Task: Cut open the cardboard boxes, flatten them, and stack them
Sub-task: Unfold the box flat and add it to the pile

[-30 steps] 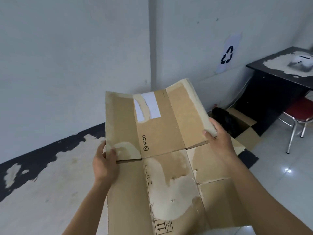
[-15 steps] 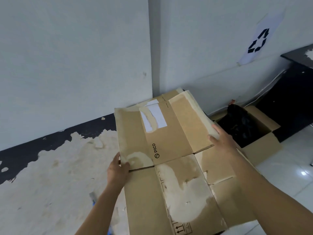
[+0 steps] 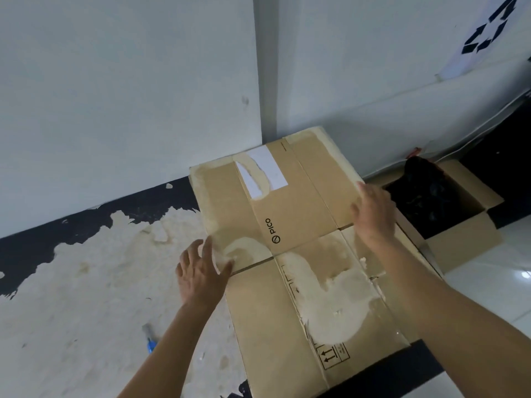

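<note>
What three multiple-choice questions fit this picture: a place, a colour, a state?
1. Relative to the PICO cardboard, where is the open box? A left B right C on top
2. What colour is the symbol on the recycling sign? A black B green C red
3. How is the PICO cardboard? A sealed shut B rolled up C flattened
Answers: 1 B, it stands beyond the right hand; 2 A, black arrows on white paper; 3 C, its panels lie spread flat.

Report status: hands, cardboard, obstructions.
Left hand open at edge of flattened box. Right hand open on its right flap. Open box with black contents close alongside.
</note>
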